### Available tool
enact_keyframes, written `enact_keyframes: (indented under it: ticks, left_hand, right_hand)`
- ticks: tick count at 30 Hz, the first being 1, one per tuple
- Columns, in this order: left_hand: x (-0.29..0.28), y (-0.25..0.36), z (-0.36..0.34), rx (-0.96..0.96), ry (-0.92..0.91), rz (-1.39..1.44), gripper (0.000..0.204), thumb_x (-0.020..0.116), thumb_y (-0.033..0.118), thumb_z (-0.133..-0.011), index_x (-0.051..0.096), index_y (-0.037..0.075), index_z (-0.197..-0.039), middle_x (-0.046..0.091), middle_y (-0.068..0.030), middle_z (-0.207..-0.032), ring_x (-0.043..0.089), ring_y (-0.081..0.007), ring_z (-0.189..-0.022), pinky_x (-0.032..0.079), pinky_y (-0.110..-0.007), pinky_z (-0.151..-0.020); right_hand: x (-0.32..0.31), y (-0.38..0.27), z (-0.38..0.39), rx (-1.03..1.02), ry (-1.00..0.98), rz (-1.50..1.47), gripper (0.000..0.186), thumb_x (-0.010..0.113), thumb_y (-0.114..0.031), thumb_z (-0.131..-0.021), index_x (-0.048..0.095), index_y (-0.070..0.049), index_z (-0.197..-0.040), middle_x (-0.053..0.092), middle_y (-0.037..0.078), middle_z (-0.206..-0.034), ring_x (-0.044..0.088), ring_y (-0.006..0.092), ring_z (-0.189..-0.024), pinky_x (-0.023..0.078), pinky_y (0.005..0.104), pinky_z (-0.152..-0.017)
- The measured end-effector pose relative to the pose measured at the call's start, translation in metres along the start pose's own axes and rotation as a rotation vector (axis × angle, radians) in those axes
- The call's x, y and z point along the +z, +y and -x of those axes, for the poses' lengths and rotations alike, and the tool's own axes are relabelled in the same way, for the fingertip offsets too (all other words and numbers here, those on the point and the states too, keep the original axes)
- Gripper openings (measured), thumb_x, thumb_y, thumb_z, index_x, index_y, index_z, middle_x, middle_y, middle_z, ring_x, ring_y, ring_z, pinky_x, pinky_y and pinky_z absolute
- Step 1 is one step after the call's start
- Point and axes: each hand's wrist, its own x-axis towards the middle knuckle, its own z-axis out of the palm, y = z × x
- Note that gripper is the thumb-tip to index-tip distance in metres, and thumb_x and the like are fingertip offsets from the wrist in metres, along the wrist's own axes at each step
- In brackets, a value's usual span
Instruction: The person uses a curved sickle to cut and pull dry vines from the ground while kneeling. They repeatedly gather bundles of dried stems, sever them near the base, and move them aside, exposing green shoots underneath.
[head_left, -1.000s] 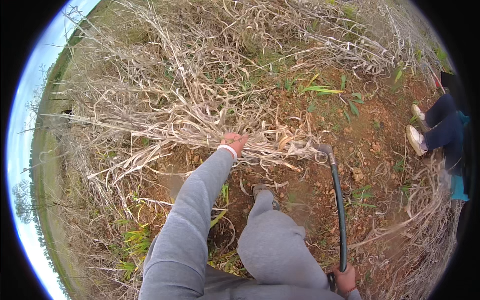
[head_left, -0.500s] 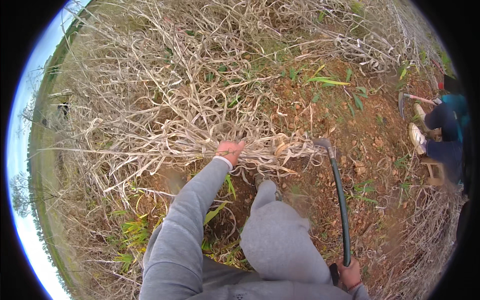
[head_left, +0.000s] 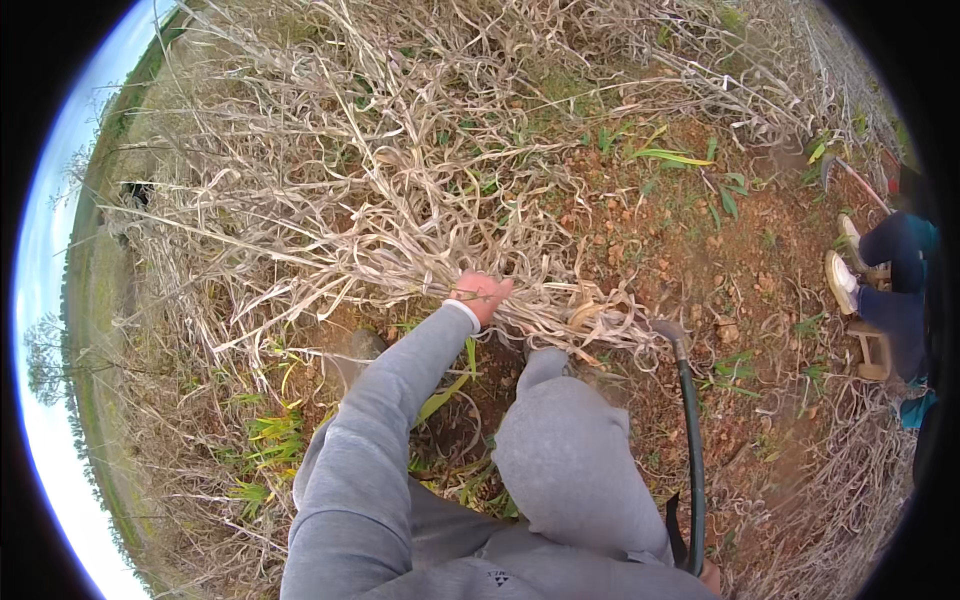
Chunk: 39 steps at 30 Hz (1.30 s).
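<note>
My left hand is closed around a bundle of dry, straw-coloured stalks in front of my bent knee. The stalks lie sideways, their butt ends toward the right. At those ends rests the metal head of a hoe, whose long dark green handle curves down toward me. Much of its blade is hidden among dry leaves. My right hand is wrapped round the handle's lower end, at the bottom edge of the view and mostly cut off.
Dry stalks cover the ground ahead and left. Reddish, stony soil lies to the right, with green shoots. At the far right a person in dark trousers and white shoes sits by a small wooden stool, with another tool.
My left hand and the bundle sit slightly farther right. The hoe has shifted right and nearer, and my right hand has slipped mostly out of view. The other person's tool has swung away.
</note>
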Motion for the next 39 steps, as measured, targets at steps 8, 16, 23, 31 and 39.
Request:
enact_keyframes:
  ticks: [8, 16, 23, 31, 39]
  left_hand:
    - [-0.015, -0.055, 0.024, -0.249, -0.017, -0.006, 0.033, 0.06, 0.015, -0.087, 0.057, 0.009, -0.12, 0.068, -0.0164, -0.088, 0.067, -0.0335, -0.085, 0.051, -0.045, -0.071]
    - [-0.063, -0.072, 0.007, -0.445, -0.096, 0.045, 0.087, 0.076, 0.014, -0.07, 0.034, 0.024, -0.146, 0.043, -0.0186, -0.143, 0.065, -0.0345, -0.101, 0.055, -0.041, -0.081]
    - [-0.045, -0.1, -0.011, -0.589, -0.159, 0.073, 0.116, 0.076, 0.009, -0.068, 0.004, 0.036, -0.155, 0.018, -0.0267, -0.156, 0.065, -0.0344, -0.102, 0.057, -0.041, -0.077]
    - [-0.002, -0.131, -0.025, -0.558, -0.223, 0.116, 0.077, 0.074, 0.029, -0.073, 0.042, 0.019, -0.142, 0.055, -0.0222, -0.126, 0.06, -0.0345, -0.109, 0.052, -0.041, -0.089]
    - [-0.041, -0.111, -0.007, -0.398, -0.079, -0.06, 0.028, 0.063, 0.015, -0.075, 0.066, 0.008, -0.102, 0.07, -0.0136, -0.086, 0.067, -0.0313, -0.089, 0.053, -0.043, -0.078]
  right_hand:
    - [0.032, -0.137, -0.068, -0.215, 0.197, 0.273, 0.011, 0.069, -0.005, -0.079, 0.057, -0.003, -0.08, 0.055, 0.0, -0.066, 0.052, 0.0094, -0.058, 0.042, 0.0274, -0.053]
    - [0.123, -0.29, -0.274, -0.607, 0.116, 0.373, 0.016, 0.071, -0.012, -0.08, 0.06, -0.002, -0.08, 0.061, 0.007, -0.065, 0.058, 0.015, -0.059, 0.047, 0.0317, -0.056]
    - [0.119, -0.277, -0.279, -0.428, 0.024, 0.595, 0.021, 0.07, -0.017, -0.08, 0.06, 0.001, -0.083, 0.061, 0.013, -0.066, 0.06, 0.0232, -0.059, 0.049, 0.0371, -0.059]
    - [0.127, -0.286, -0.328, -0.263, -0.121, 0.619, 0.023, 0.068, -0.017, -0.082, 0.059, 0.003, -0.083, 0.057, 0.013, -0.06, 0.06, 0.0256, -0.052, 0.049, 0.0408, -0.054]
    - [0.062, -0.17, -0.198, -0.2, 0.14, 0.591, 0.022, 0.068, -0.014, -0.079, 0.055, 0.001, -0.071, 0.053, 0.011, -0.056, 0.055, 0.0192, -0.052, 0.044, 0.037, -0.051]
